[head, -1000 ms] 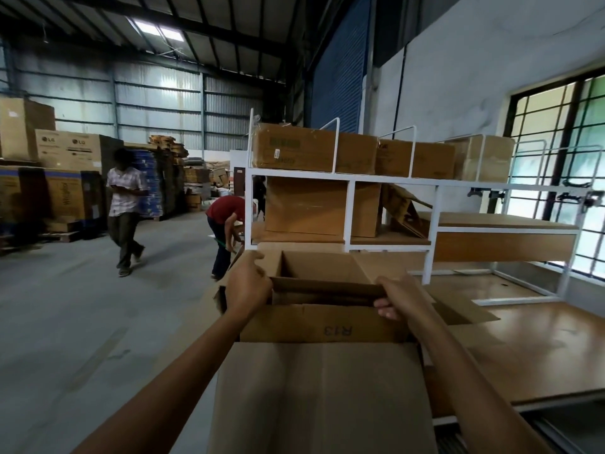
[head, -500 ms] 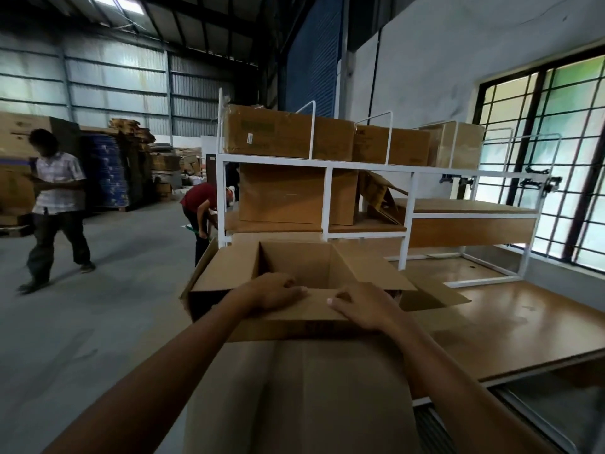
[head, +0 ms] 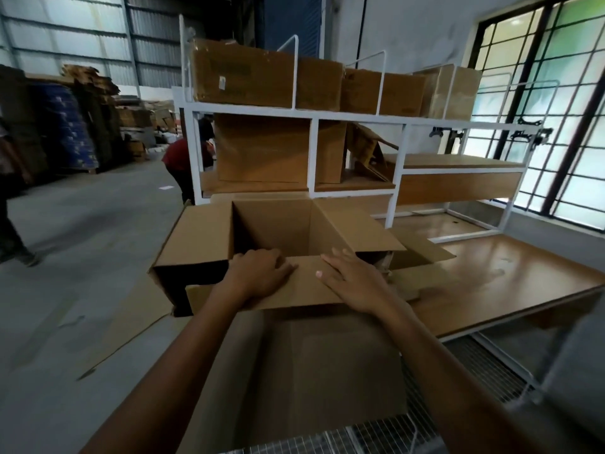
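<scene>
Pressing near flap [head: 304, 288] of box [head: 196, 237] — left hand [head: 258, 273], right hand [head: 355, 280], fingers [head: 334, 261] flat, gripping nothing; box floor hidden.

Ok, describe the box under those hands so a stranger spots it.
Find the white rack by the window. In front stands a cardboard box. Unlike the racked boxes, its flaps are open, with the left hand and right hand on the near one.

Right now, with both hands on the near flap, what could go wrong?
1. The left hand and right hand press the near flap over the open box; it could buckle inward.
2. The left flap sticks out over the floor, so the person nearby might catch it and shift the box.
</scene>
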Action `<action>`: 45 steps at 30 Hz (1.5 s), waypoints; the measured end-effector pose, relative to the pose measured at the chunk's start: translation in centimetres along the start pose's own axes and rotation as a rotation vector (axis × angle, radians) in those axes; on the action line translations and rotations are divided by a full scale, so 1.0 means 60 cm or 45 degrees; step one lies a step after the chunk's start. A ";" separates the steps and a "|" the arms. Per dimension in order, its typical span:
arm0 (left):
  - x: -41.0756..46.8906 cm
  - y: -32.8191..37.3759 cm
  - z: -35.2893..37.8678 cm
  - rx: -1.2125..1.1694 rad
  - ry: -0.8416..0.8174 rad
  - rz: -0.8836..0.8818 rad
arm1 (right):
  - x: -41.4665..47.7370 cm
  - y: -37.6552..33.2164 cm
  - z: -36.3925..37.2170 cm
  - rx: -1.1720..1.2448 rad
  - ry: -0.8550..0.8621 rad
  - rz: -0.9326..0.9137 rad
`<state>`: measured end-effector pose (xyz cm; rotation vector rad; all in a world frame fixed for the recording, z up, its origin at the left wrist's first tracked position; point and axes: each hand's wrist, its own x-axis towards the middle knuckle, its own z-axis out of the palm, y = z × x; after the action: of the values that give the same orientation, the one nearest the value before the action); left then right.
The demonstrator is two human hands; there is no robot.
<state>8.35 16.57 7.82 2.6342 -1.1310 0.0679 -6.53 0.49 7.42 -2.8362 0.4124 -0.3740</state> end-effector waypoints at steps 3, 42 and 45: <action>-0.013 0.033 -0.001 -0.002 0.007 0.070 | -0.033 0.011 -0.007 0.043 0.076 -0.018; 0.237 0.571 0.381 -0.699 0.597 -0.074 | -0.061 0.745 -0.044 0.429 0.174 0.079; 0.328 0.550 0.405 -0.733 0.579 -0.127 | 0.035 0.785 -0.033 0.404 0.105 0.101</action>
<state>-3.24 -25.48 -5.03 2.0177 -0.7250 0.2630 -16.63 -44.30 -3.46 -2.4956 0.4375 -0.4944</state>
